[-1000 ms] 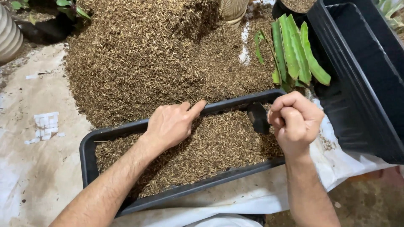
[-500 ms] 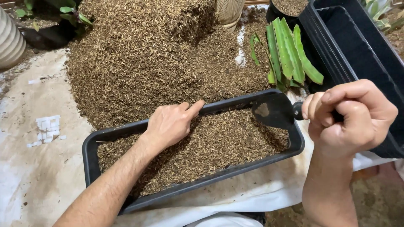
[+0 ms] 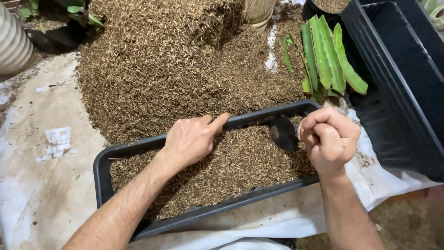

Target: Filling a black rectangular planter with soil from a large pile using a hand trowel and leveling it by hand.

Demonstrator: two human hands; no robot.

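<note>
Left hand: the left hand [image 3: 192, 139] lies flat with fingers together on the far rim of the long black tray [image 3: 104, 173]. The pointing finger stretches along the rim. It holds nothing; it just presses down on the edge.

Right hand: the right hand [image 3: 329, 135] is curled into a fist around the handle of a small dark scoop [image 3: 283, 133]. The handle is hidden inside the fist, so only the blade shows.

Scoop: its blade points down into the right end of the tray and touches the brown husks [image 3: 231, 162] there.

Tray: it sits on a white sheet [image 3: 37, 185], close to the person, slanted a little. It is filled with husks most of the way up, from one end to the other. The top looks bumpy, not smooth.

How far along: it looks like most of the filling is done, because the tray is nearly full. What seems left is a little more husk and some flattening.

Big pile: a large heap of the same husks [image 3: 162, 60] lies just behind the tray. Plenty is there.

Other things: a green plant with long flat leaves [image 3: 326, 55] stands behind the right end of the tray. A second black tray [image 3: 397, 83] stands at the right, and its inside looks bare. A ribbed pale pot [image 3: 11, 41] is at the far left.
</note>
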